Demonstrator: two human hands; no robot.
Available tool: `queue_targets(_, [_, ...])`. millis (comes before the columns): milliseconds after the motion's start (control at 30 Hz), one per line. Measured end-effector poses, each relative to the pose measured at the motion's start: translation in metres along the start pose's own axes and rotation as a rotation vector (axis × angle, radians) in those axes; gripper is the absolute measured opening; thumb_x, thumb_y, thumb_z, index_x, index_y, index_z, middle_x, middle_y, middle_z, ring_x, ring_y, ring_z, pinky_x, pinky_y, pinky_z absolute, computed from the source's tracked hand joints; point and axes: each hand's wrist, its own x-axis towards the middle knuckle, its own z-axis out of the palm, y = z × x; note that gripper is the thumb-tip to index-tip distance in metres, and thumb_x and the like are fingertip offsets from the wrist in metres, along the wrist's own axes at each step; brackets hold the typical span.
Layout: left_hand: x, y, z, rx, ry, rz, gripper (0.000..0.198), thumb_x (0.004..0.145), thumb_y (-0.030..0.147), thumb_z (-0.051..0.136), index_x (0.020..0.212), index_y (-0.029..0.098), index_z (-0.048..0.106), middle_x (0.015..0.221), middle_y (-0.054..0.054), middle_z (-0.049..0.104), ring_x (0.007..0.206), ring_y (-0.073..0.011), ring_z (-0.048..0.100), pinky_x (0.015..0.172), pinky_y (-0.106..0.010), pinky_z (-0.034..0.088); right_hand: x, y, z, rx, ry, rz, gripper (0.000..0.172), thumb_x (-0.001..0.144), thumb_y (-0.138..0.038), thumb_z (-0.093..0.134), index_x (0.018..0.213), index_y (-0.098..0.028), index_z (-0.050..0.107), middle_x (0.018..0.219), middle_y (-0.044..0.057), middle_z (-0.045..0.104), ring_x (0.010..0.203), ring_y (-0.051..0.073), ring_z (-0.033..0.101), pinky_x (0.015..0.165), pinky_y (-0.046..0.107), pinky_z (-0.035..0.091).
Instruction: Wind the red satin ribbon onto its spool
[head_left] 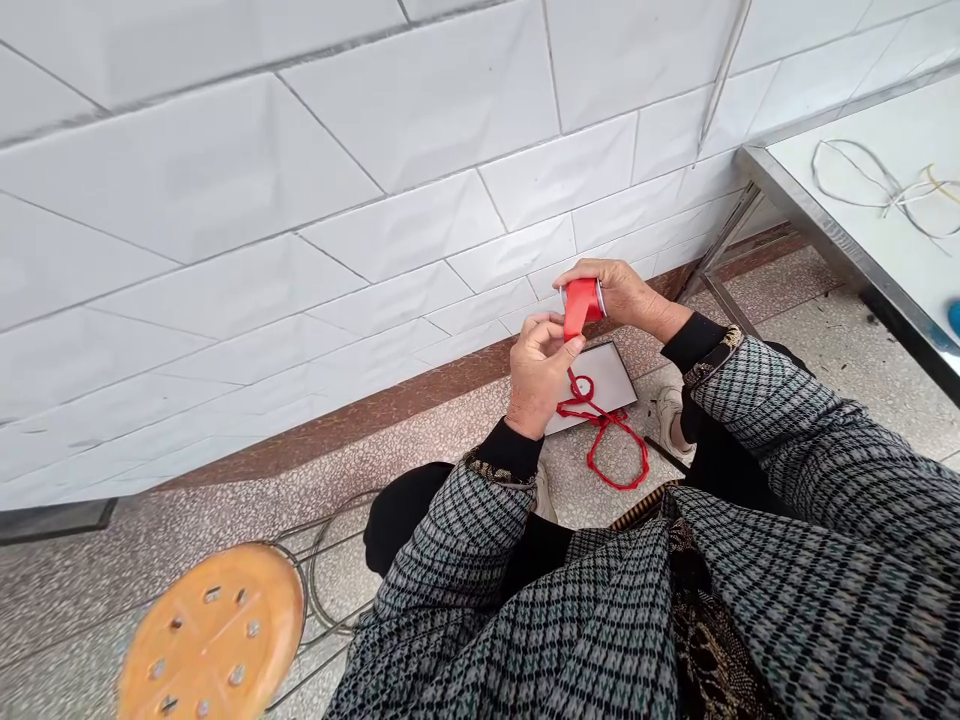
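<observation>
My right hand [626, 295] is closed round a red spool of ribbon [585, 298], held up in front of the tiled wall. My left hand [538, 372] pinches the loose end of the red ribbon [574, 322] just below the spool. More red ribbon [604, 435] hangs down from my left hand in loops and lies on the floor. Part of it rests on a flat white board [611, 375] lying on the floor by the wall. Both arms wear checked grey sleeves.
A round orange stool seat [214, 635] with holes stands at the lower left on a wire frame. A steel-edged table [847, 235] at the right carries loops of thin cord [885, 190]. White tiled wall [300, 200] ahead, speckled floor [450, 440], my white shoe [670, 410].
</observation>
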Motion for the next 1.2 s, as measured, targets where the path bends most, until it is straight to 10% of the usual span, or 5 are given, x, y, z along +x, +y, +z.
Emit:
queue_targets(200, [-0.007, 0.01, 0.011, -0.436, -0.083, -0.297, 0.025, 0.072, 0.031, 0.091, 0.079, 0.019, 0.07, 0.068, 0.003, 0.06, 0.056, -0.008, 0.05, 0.057, -0.024, 0.044, 0.006, 0.015, -0.008, -0.26, 0.01, -0.176, 0.022, 0.086, -0.011, 0.064, 0.094, -0.02, 0.082, 0.094, 0.004, 0.071, 0.095, 0.02, 0.063, 0.097, 0.034, 0.048])
queue_targets(500, [-0.007, 0.016, 0.013, -0.643, -0.107, -0.459, 0.047, 0.084, 0.061, 0.082, 0.093, 0.016, 0.075, 0.088, -0.009, 0.076, 0.089, -0.0229, 0.076, 0.078, -0.038, 0.063, 0.0, 0.023, -0.019, -0.844, -0.083, -0.612, 0.034, 0.102, -0.015, 0.052, 0.125, -0.023, 0.076, 0.122, 0.008, 0.075, 0.109, 0.024, 0.063, 0.091, 0.038, 0.054])
queue_targets(667, [-0.008, 0.014, 0.014, -0.567, -0.071, -0.438, 0.043, 0.07, 0.049, 0.096, 0.084, 0.016, 0.072, 0.086, -0.006, 0.076, 0.084, -0.0197, 0.075, 0.085, -0.041, 0.064, -0.007, 0.016, -0.018, -0.939, -0.117, -0.657, 0.033, 0.106, -0.02, 0.052, 0.13, -0.023, 0.074, 0.125, 0.01, 0.075, 0.11, 0.026, 0.063, 0.091, 0.04, 0.055])
queue_targets(967, [-0.003, 0.025, 0.002, -0.502, -0.116, -0.489, 0.039, 0.062, 0.039, 0.099, 0.077, 0.016, 0.072, 0.064, 0.003, 0.061, 0.053, -0.0071, 0.052, 0.052, -0.023, 0.046, -0.007, 0.02, -0.023, -0.873, -0.142, -0.627, 0.038, 0.104, -0.012, 0.049, 0.129, -0.022, 0.076, 0.124, 0.009, 0.076, 0.112, 0.024, 0.066, 0.094, 0.038, 0.056])
queue_targets(1200, [-0.003, 0.023, 0.002, -0.58, -0.186, -0.449, 0.041, 0.065, 0.045, 0.1, 0.071, 0.015, 0.072, 0.069, 0.0, 0.066, 0.066, -0.009, 0.059, 0.069, -0.022, 0.051, -0.006, 0.021, -0.024, -0.803, -0.17, -0.616, 0.04, 0.1, -0.01, 0.051, 0.127, -0.024, 0.077, 0.121, 0.008, 0.076, 0.112, 0.022, 0.066, 0.095, 0.037, 0.055])
